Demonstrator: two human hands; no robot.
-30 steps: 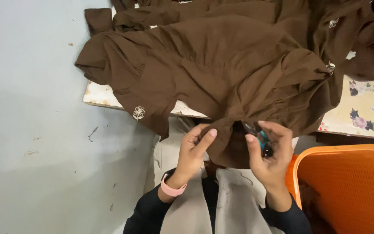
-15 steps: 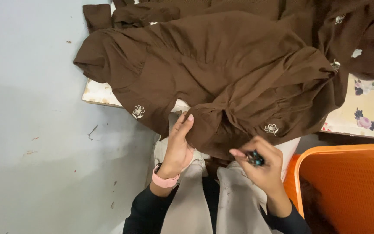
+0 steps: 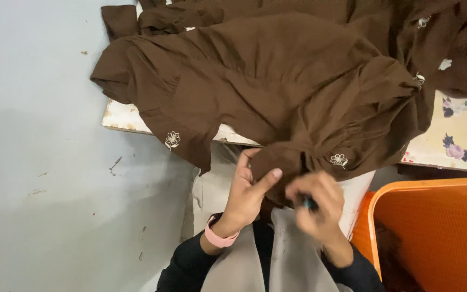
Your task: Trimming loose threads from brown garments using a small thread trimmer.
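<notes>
Two hands at the near edge of the work, both on one brown garment (image 3: 277, 92). It lies spread over the surface (image 3: 122, 118), its lower hem hanging off the near edge toward my lap, so the part I handle comes to me while the rest carries its own weight.

Left hand (image 3: 247, 192): grip partly closed, thumb laid across the front of a gathered fold of brown cloth, fingers behind it. It pinches the fold and holds it raised off the edge; my reading is that this keeps the spot taut and steady for the other hand. A pink band (image 3: 220, 238) sits on that wrist.

Right hand (image 3: 317, 208): blurred. Grip closed around a small dark tool (image 3: 310, 204) with a bluish tint; only its tip shows between the fingers, and I cannot tell what kind of tool it is. The hand sits just beside the pinched fold, below a small white embroidered flower (image 3: 339, 159) on the cloth. A second flower (image 3: 172, 139) marks the hanging corner to the left.

More brown garments (image 3: 449, 48) are heaped at the far right of the surface. An orange plastic basket (image 3: 433, 232) stands near my right elbow, within easy reach. The floor (image 3: 39, 189) to the left is pale grey and scuffed.
</notes>
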